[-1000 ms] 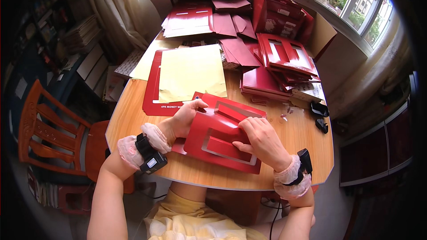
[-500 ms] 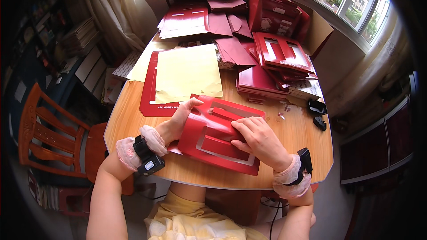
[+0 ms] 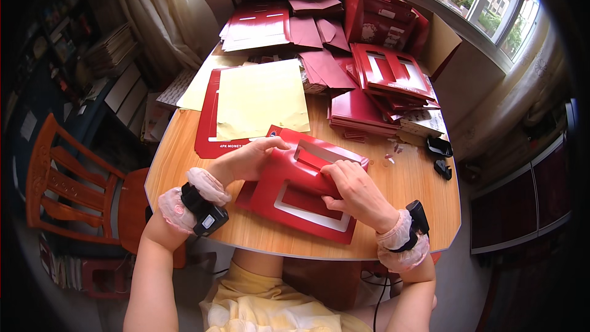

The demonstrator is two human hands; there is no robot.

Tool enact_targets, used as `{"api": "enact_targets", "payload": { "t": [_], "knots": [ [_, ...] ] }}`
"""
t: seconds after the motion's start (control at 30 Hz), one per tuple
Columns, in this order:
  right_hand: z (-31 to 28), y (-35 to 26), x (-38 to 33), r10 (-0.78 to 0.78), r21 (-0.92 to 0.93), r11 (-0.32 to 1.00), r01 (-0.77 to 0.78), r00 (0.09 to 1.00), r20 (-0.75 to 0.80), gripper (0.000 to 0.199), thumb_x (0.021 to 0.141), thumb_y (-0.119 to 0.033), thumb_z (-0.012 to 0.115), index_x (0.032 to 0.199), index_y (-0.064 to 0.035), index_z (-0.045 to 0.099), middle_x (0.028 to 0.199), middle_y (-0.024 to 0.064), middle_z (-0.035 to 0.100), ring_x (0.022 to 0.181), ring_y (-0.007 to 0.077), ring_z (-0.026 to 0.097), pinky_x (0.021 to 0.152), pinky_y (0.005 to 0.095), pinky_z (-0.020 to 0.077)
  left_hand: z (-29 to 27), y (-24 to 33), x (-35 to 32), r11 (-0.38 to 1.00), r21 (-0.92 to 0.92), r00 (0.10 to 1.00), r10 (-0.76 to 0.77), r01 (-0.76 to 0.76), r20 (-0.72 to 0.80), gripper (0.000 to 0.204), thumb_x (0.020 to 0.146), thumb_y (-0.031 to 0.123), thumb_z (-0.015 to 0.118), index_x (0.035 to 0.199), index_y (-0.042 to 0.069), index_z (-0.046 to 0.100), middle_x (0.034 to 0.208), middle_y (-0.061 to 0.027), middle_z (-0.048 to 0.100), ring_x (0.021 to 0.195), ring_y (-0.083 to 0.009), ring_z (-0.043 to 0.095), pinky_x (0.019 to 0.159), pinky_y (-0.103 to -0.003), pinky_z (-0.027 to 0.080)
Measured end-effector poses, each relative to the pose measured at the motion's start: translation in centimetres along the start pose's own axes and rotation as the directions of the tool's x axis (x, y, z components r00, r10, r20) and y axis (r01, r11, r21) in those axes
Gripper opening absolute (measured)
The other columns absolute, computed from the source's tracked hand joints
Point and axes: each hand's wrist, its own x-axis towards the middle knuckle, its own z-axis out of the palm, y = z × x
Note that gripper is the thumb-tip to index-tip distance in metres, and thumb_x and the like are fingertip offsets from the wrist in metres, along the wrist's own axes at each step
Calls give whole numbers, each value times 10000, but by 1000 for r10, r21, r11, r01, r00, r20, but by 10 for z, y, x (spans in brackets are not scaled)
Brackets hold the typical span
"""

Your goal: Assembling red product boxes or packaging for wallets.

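A glossy red card sleeve (image 3: 279, 178) with two cut-out windows lies tilted at the table's near middle. My left hand (image 3: 246, 161) is closed on its far left edge, thumb on top and the other fingers hidden beneath. At that left side the top layer stands bowed up, with a darker red layer (image 3: 247, 199) below. My right hand (image 3: 359, 193) has its fingers and thumb closed on the band between the windows. Through the windows, red inserts and white strips show. Just beyond, a pale yellow sheet (image 3: 264, 98) covers much of a flat red card (image 3: 206, 123).
Windowed red sleeves (image 3: 393, 74) are piled at the right, beside dark red envelopes (image 3: 362, 110). A large red box (image 3: 384, 18) stands behind them. More red cards (image 3: 255, 27) lie at the far left. Small black pieces (image 3: 439, 147) sit near the right edge. A wooden chair (image 3: 74, 178) stands left.
The sleeve's left side has bowed upward, and more of the darker layer below shows. My left hand has shifted slightly with that edge. My right hand keeps its grip on the middle band.
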Motion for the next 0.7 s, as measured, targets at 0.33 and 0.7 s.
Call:
{"api": "enact_targets", "payload": {
  "t": [0.33,0.7],
  "knots": [
    [4,5,5,-42,-85,996,40,999,-18,503,733,-144,820,1144,-32,553,1023,147,612,1022,346,586,968,435,473,31,3,-17,-259,706,565,450,-659,692,596,833,247,835,1319,44,554,1174,-151,632,1157,-298,605,1029,-404,466],
    [8,7,8,-70,-78,995,67,997,-35,499,687,-144,818,1088,-40,540,972,133,604,987,333,594,932,432,474,47,-15,-12,-476,735,629,396,-483,669,687,742,157,785,1343,11,487,1097,-166,661,1090,-362,628,1030,-436,458]
  ]
}}
